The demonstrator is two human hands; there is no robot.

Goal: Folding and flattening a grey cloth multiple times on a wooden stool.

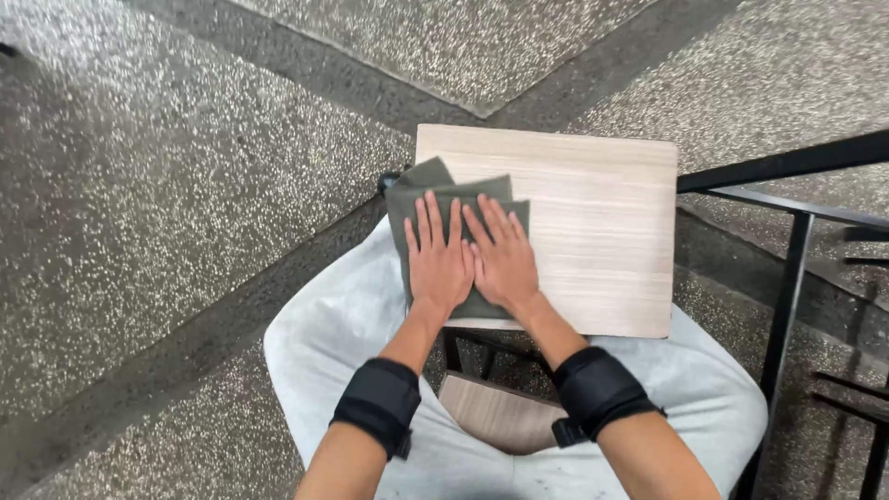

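A dark olive-green cloth [435,188] lies folded in layers on the left part of a small pale wooden tabletop [602,231]. My left hand [435,264] and my right hand [502,259] press flat on the cloth side by side, fingers stretched out and pointing away from me. Both hands touch at the thumbs. Each forearm wears a black wrist band. The cloth's lower part is hidden under my palms.
I sit with grey trousers [343,324] under the tabletop, which overhangs my lap. A wooden seat [495,417] shows between my legs. Black metal rails [787,268] stand at the right. Speckled stone floor [167,185] surrounds everything.
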